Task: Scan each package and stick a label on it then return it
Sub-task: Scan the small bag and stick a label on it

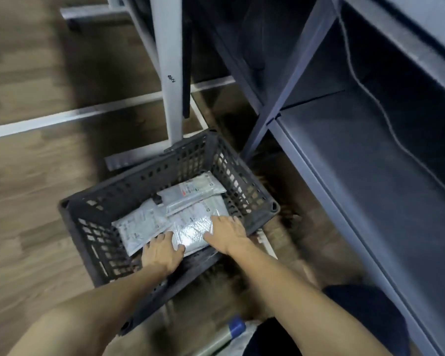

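Wood floor (pixel 23 176) next to grey shelving (pixel 357 150); black crate (pixel 144 181) down there with packages (pixel 190 224) inside; left hand (pixel 162 253) and right hand (pixel 226 235) flat on the top one, fingers spread, not gripping.

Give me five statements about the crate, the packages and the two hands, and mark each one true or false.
1. The packages lie inside a dark perforated crate. True.
2. The crate stands on the shelf of the grey rack. False: it stands on the wooden floor, beside the rack.
3. Both hands reach into the crate. True: the left hand and the right hand rest on the packages.
4. The right hand holds a scanner. False: it lies on the glossy package, with no tool in it.
5. The crate holds only one package. False: several grey packages overlap in it.
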